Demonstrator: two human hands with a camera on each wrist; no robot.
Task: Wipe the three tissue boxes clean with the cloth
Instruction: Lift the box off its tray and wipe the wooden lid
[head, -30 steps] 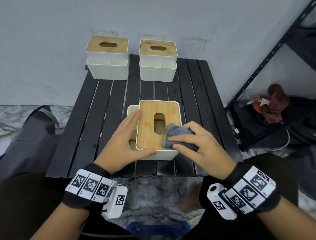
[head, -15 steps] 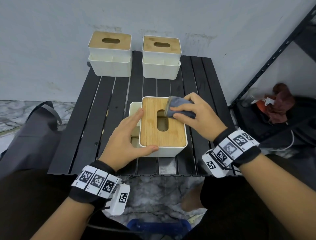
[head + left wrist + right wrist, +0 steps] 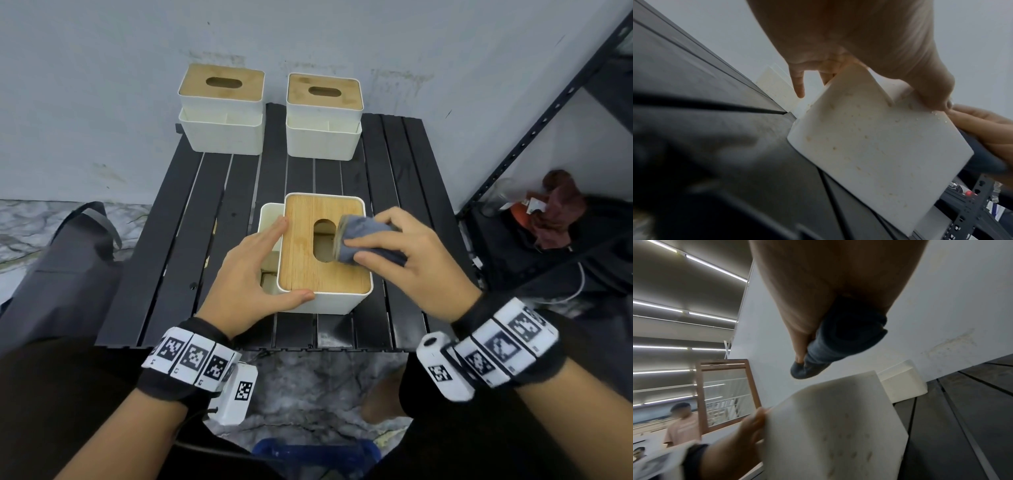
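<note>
A white tissue box [image 3: 329,303] with a bamboo lid [image 3: 301,246] sits on the near middle of the black slatted table [image 3: 171,257]. My left hand [image 3: 260,267] grips its near left corner, thumb on the front rim, fingers over the side compartment. My right hand [image 3: 383,240] holds a folded grey-blue cloth [image 3: 359,236] pressed on the lid just right of the slot. Two more tissue boxes [image 3: 222,113] [image 3: 323,120] stand at the back by the wall. The left wrist view shows the box's speckled front wall [image 3: 869,154]; the right wrist view shows the cloth [image 3: 842,340] above the box [image 3: 834,426].
A black metal shelf [image 3: 513,154] stands right of the table, with a red-brown rag [image 3: 558,205] on it. A dark bag [image 3: 68,267] leans at the left. The wall runs close behind the back boxes. A person [image 3: 682,423] stands far off.
My right hand slid the cloth along the lid's right side from the near part to the far end, then back towards the middle beside the slot. The left hand kept its hold.
</note>
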